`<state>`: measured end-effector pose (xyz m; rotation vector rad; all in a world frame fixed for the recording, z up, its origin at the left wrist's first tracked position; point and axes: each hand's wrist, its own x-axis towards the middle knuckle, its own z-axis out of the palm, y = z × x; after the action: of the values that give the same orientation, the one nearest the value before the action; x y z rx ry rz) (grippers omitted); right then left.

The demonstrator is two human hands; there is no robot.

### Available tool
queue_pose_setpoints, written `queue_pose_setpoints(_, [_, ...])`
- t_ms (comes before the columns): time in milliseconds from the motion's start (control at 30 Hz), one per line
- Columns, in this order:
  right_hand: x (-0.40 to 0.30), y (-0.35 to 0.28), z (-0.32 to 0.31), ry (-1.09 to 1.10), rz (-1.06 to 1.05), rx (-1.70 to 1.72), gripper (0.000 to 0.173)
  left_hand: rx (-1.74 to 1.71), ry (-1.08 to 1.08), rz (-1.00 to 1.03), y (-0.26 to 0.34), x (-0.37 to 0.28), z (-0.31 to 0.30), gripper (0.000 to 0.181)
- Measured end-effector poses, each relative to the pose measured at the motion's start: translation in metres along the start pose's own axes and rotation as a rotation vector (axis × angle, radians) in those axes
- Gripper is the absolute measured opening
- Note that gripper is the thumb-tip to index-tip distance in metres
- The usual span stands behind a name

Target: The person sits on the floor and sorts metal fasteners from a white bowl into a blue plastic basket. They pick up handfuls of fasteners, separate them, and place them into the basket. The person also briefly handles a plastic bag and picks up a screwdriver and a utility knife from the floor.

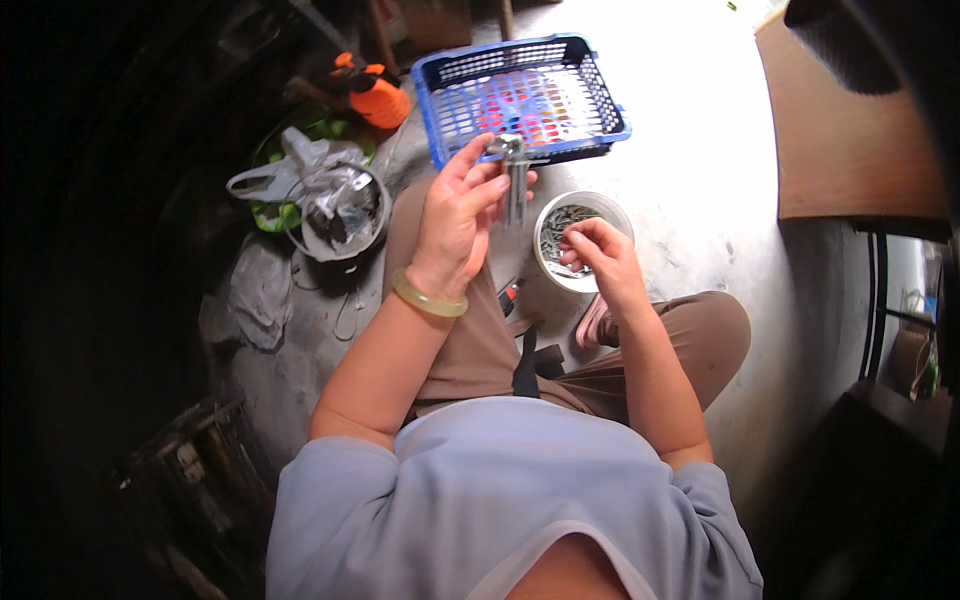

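Held up in my left hand [466,202] is a shiny grey metal piece [515,184], long and narrow with a rounded top end; blur hides its exact kind. My right hand [598,251] is over the near right part of a white plastic bucket [624,217], its thumb and forefinger close together. Whether something small sits between those fingertips cannot be told. Inside the bucket lie many small metal pieces [559,221] that look like screws or bolts. A blue plastic basket [611,139] stands just beyond my left hand, with red and other coloured things showing through its mesh.
To the left stand a bucket [384,217] with plastic bags and an orange spray bottle [379,101]. A tool with a red and black handle [509,297] lies on the floor between my legs. A wooden tabletop [847,150] juts in at the upper right.
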<state>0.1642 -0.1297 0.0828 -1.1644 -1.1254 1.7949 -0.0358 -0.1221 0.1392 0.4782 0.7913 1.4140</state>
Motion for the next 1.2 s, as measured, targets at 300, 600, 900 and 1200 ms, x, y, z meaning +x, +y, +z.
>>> queue_pose_setpoints(300, [0.002, -0.004, 0.001, -0.029, 0.010, 0.066, 0.028, 0.010, -0.062, -0.006, 0.001, -0.011, -0.011, 0.044])
queue_pose_setpoints(600, [-0.009, -0.015, 0.002, -0.111, 0.032, 0.328, 0.044, -0.038, -0.126, -0.308, -0.034, -0.025, 0.007, 0.052])
queue_pose_setpoints(900, [-0.016, -0.032, 0.041, -0.184, 0.022, 0.187, 0.042, -0.040, -0.124, -0.232, -0.017, -0.039, -0.002, 0.040])
queue_pose_setpoints(1200, [-0.015, -0.062, 0.074, -0.181, -0.146, -0.014, 0.053, 0.064, -0.098, -0.064, 0.013, -0.033, -0.005, 0.053])
